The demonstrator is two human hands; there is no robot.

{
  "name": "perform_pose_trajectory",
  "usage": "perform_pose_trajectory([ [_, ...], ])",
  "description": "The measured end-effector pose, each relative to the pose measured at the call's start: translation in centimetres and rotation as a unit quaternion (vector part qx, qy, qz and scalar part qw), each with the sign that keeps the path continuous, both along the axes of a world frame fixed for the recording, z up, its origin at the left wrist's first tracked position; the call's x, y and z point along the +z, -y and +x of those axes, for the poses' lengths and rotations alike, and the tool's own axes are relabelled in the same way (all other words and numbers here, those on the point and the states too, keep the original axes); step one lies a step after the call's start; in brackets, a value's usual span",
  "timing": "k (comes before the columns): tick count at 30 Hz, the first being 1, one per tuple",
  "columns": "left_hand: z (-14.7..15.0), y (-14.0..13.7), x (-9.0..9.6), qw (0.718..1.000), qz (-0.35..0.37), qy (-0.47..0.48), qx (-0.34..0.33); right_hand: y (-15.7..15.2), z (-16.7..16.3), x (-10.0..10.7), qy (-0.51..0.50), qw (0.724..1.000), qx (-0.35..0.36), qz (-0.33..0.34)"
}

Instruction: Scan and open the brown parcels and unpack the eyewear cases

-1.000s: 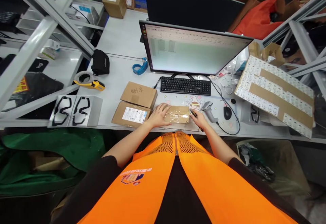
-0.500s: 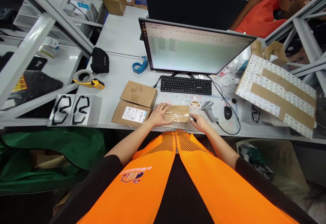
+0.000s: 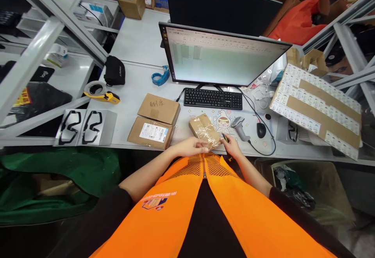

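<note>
A small brown cardboard box (image 3: 204, 128) wrapped in shiny clear tape lies on the desk, turned at an angle in front of the keyboard. At its near end is my left hand (image 3: 193, 147), slightly blurred, with loosely bent fingers apart beside the box's lower corner; whether they touch it I cannot tell. My right hand (image 3: 231, 146) is closed around a black and yellow utility knife (image 3: 229, 157), close to the box's right near corner. The knife's blade is too small to make out.
Two brown boxes (image 3: 159, 108) lie to the left, one bearing a white label. A barcode scanner (image 3: 240, 128) and a mouse (image 3: 261, 130) sit at right. Behind are a keyboard (image 3: 212, 98) and a monitor (image 3: 225, 56). A blue tape dispenser (image 3: 160, 76) stands further left.
The small box has turned, its near end swinging toward my body. My left hand has slid off its left end to the near end. The knife in my right hand now shows more.
</note>
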State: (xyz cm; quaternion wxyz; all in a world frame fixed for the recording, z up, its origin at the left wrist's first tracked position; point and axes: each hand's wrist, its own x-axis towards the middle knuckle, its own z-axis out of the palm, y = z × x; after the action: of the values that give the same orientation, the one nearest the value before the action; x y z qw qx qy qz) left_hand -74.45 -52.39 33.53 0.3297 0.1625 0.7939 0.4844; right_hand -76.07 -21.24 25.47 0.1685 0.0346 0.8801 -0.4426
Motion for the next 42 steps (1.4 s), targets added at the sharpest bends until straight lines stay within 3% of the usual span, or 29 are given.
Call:
perform_pose_trajectory([
  [2,-2.4,0.1,-0.1,0.989,-0.042,-0.141,0.009,-0.9,-0.7,0.3,0.021,0.999,-0.033,0.010],
  [4,-5.2,-0.4,-1.0,0.963,-0.123,-0.238,-0.032,-1.6,-1.0,0.6,0.054,0.997,-0.050,0.009],
  [6,-7.3,-1.1,-2.4,0.941,-0.186,-0.255,-0.122,-2.0,-1.0,1.0,0.071,0.996,-0.050,-0.002],
  [8,-8.0,-1.7,-3.7,0.923,-0.226,-0.264,-0.164,-2.1,-0.5,1.2,0.075,0.996,-0.049,-0.023],
  [10,-7.0,-2.0,-4.6,0.910,-0.259,-0.296,-0.134,-2.1,0.1,1.3,0.086,0.994,-0.058,-0.045],
  [14,-3.0,-1.7,-4.8,0.897,-0.340,-0.283,-0.001,-1.7,1.1,1.0,0.105,0.991,-0.062,-0.056],
  [17,-1.0,-1.0,-4.2,0.901,-0.359,-0.244,0.019,-0.8,0.8,0.9,0.094,0.993,-0.027,-0.059],
  [24,-0.8,0.0,-4.0,0.906,-0.348,-0.239,0.021,0.6,-1.6,0.7,0.073,0.996,0.052,-0.021],
  [31,-0.6,-0.1,-5.1,0.916,-0.307,-0.249,0.071,-0.6,1.9,1.0,0.020,0.988,0.153,-0.016],
  [35,-0.9,1.0,-6.2,0.934,-0.236,-0.253,0.088,-2.5,2.0,2.5,0.016,0.988,0.152,0.025],
  [39,0.1,2.8,-8.5,0.949,-0.110,-0.226,0.191,-2.4,-1.7,5.6,-0.034,0.977,0.183,0.107],
  [42,1.7,3.2,-10.2,0.943,-0.048,-0.138,0.299,1.8,-4.8,8.0,-0.077,0.939,0.297,0.153],
])
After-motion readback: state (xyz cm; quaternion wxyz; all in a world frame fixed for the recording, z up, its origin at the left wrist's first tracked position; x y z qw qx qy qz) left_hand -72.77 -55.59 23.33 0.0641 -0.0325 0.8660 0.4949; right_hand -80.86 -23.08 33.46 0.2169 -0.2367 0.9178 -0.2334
